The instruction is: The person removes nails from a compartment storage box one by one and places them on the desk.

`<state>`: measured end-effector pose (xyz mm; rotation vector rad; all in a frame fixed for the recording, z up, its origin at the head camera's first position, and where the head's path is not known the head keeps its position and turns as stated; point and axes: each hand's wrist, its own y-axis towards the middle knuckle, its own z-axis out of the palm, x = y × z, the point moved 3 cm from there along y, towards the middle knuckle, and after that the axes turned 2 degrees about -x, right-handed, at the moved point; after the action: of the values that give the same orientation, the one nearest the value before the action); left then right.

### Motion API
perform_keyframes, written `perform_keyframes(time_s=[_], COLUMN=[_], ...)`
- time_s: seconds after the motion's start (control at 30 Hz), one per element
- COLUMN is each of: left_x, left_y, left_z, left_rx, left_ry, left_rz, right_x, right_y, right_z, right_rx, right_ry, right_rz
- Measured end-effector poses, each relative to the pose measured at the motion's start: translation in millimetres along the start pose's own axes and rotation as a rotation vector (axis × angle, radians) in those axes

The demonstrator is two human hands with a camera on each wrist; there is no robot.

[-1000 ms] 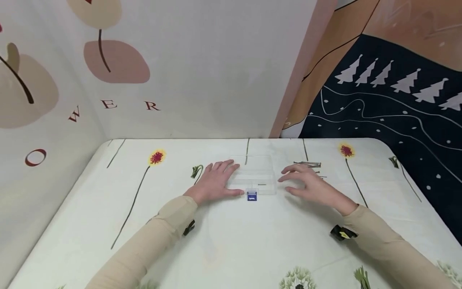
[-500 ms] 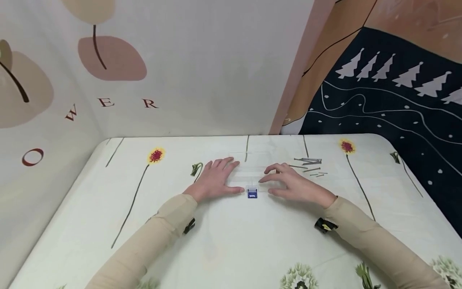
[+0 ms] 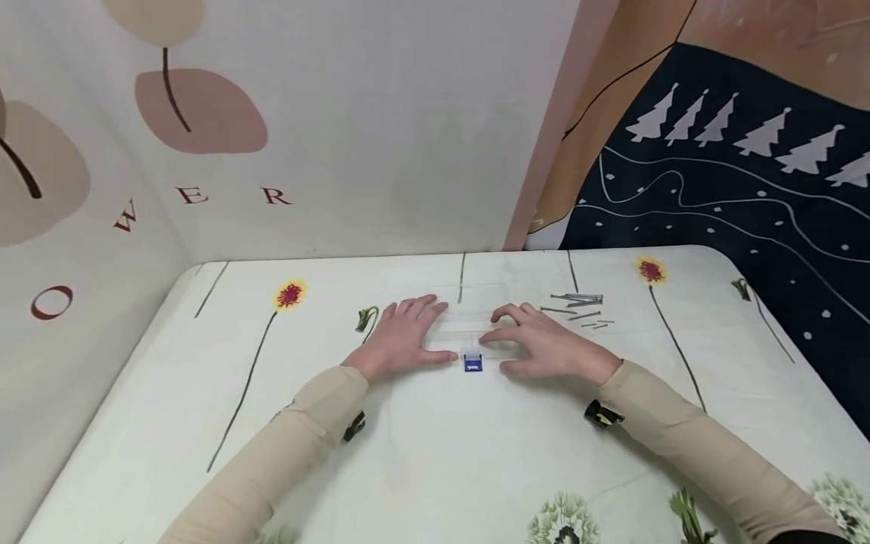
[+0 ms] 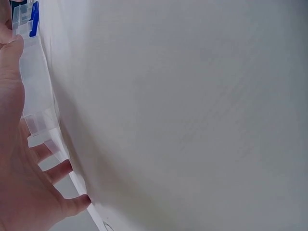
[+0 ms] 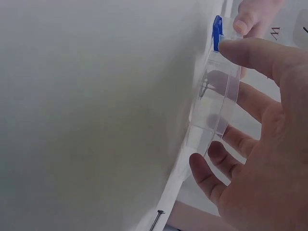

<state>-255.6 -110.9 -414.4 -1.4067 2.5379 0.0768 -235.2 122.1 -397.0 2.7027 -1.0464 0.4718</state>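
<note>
A clear plastic compartment box [image 3: 448,332] with a blue latch [image 3: 472,363] lies on the table. My left hand [image 3: 401,340] rests at its left side, fingers spread and fairly straight, thumb along the front edge beside the latch. Over the box's right part my right hand [image 3: 544,344] reaches in with fingers bent and apart. In the right wrist view its thumb is right by the latch, and its index finger is behind the clear wall. Small metal nails [image 5: 204,87] show inside the box near that fingertip. Nothing shows pinched between thumb and finger.
Several long nails [image 3: 578,300] and shorter nails [image 3: 598,325] lie on the table right of the box. The tablecloth [image 3: 408,453] has printed flowers. A pale curtain [image 3: 381,151] stands behind the table's far edge.
My right hand has moved left from beside the nails to over the box's right part. My left hand stays at the box's left side. The head view has shifted slightly.
</note>
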Motion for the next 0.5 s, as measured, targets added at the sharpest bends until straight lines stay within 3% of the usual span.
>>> perform_keyframes(time_s=[0.27,0.5], left_x=[0.4,-0.7], left_y=[0.3,-0.4], left_z=[0.2,-0.8], left_rx=[-0.008,0.008], left_ry=[0.014,0.014], left_rz=[-0.007,-0.017], right_x=[-1.8,0.0], right_y=[-4.7,-5.5], right_z=[-1.9,-3.4], right_rx=[-0.032,-0.041], right_ry=[0.022,-0.026], right_rz=[0.018,0.028])
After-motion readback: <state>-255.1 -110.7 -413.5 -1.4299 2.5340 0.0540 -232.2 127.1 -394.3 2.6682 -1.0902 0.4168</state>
